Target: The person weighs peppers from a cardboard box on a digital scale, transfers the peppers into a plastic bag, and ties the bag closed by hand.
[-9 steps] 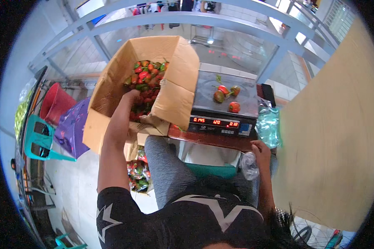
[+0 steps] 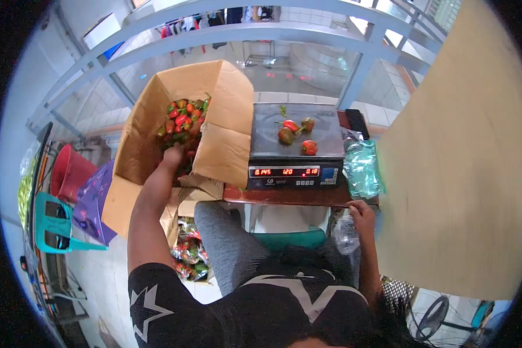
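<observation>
My left hand (image 2: 174, 155) reaches into a cardboard box (image 2: 229, 119) of red and green peppers (image 2: 182, 119). Its fingers are down among the peppers and hidden. At the front edge of the table, my right hand (image 2: 361, 213) is closed on a clear plastic bag (image 2: 346, 235), which hangs down beside my leg. Between the hands stands a digital scale (image 2: 293, 174) with a lit red display. Several loose peppers (image 2: 290, 134) and a bit of green leaf (image 2: 283, 110) lie on its metal plate (image 2: 325, 113).
Green plastic bags (image 2: 362, 168) and a black object (image 2: 356, 123) lie right of the scale. A tan board (image 2: 446, 191) rises at the right. Bagged peppers (image 2: 190, 249) sit below the box. A teal chair (image 2: 52, 223) and red bin (image 2: 71, 173) stand left. Metal rails (image 2: 243, 32) run behind.
The view has shifted, so the box and scale appear farther left. Within the box, my left hand has moved slightly right and nearer. My right hand keeps hold of the plastic bag.
</observation>
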`<state>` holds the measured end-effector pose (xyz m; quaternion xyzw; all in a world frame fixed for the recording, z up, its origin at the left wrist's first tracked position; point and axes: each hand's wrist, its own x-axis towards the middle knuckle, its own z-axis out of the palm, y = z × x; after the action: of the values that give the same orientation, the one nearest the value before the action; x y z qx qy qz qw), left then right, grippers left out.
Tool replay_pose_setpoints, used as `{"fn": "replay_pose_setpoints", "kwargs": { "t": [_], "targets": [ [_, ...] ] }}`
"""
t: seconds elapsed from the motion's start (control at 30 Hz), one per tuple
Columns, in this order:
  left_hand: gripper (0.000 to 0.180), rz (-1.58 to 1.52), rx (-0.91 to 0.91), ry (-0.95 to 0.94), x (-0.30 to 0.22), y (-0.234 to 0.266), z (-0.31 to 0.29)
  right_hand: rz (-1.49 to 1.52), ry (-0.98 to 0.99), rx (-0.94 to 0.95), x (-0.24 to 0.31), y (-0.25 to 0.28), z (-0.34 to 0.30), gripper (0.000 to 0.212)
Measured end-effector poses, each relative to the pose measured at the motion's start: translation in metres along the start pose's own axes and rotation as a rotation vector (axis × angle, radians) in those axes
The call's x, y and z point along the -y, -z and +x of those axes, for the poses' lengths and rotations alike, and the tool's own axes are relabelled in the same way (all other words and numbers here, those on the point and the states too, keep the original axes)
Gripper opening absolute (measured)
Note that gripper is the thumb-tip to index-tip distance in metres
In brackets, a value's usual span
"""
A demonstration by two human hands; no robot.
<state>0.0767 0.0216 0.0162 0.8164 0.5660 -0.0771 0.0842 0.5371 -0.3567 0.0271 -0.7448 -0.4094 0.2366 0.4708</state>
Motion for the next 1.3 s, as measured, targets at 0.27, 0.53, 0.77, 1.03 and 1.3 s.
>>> {"fn": "replay_pose_setpoints", "kwargs": {
  "t": [0.27, 0.53, 0.77, 1.03, 1.3],
  "targets": [
    [0.043, -0.598, 0.126, 0.180, 0.031, -0.012, 0.016, 0.018, 0.006, 0.067, 0.030, -0.014, -0.003, 0.015],
    [0.053, -1.473, -0.095, -0.258, -0.026, 0.103, -0.027, 0.058, 0.005, 0.075, 0.019, -0.012, 0.003, 0.014],
    [0.047, -1.090, -0.179, -0.550, -0.185, 0.145, -0.052, 0.211, 0.082, 0.101, 0.034, -0.019, 0.004, 0.012],
    [0.042, -0.662, -0.435, -0.680, -0.310, 0.038, 0.027, 0.190, 0.063, 0.076, 0.030, -0.014, -0.003, 0.014],
    [0.041, -0.349, -0.471, -0.567, -0.337, 0.027, 0.028, 0.179, -0.008, 0.089, 0.035, -0.005, -0.006, 0.014]
  ]
}}
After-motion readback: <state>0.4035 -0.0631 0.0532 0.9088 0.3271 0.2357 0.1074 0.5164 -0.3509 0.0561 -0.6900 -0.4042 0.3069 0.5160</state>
